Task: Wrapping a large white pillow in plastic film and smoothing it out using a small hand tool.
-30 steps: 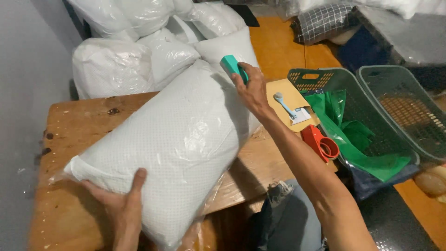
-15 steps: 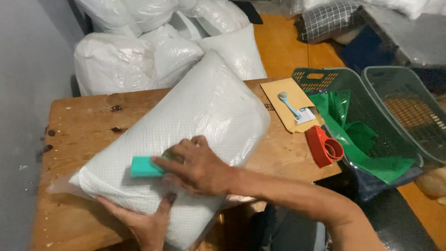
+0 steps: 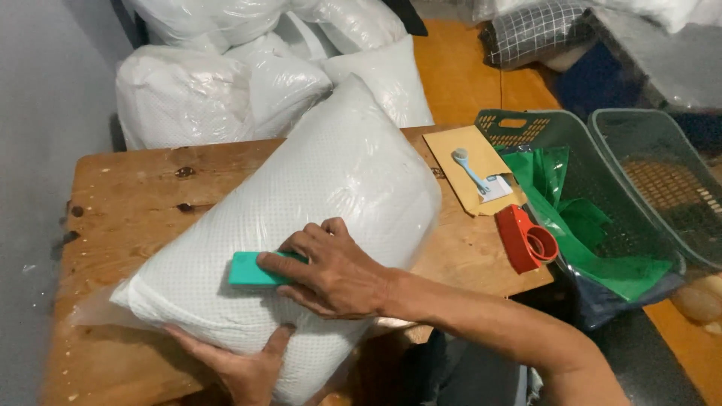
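A large white pillow in a clear plastic bag point(image 3: 331, 173) lies diagonally across a wooden table point(image 3: 128, 195). My right hand point(image 3: 335, 271) presses a flat teal block point(image 3: 252, 269) against the pillow's near end. My left hand point(image 3: 244, 368) grips the pillow's lower edge from underneath, thumb up against the plastic. The bag's open end sticks out flat at the lower left.
Bagged white pillows point(image 3: 195, 90) are piled behind the table. A tan envelope point(image 3: 462, 162) carries a light-blue tool point(image 3: 468, 169) and a card. A red tape dispenser point(image 3: 526, 239) sits at the table's right edge, next to two grey baskets point(image 3: 647, 173), one holding green sheets point(image 3: 579, 225).
My right hand swept the teal block from the pillow's far end down to the near end, then nudged slightly right. My left hand shifted right along the lower edge.
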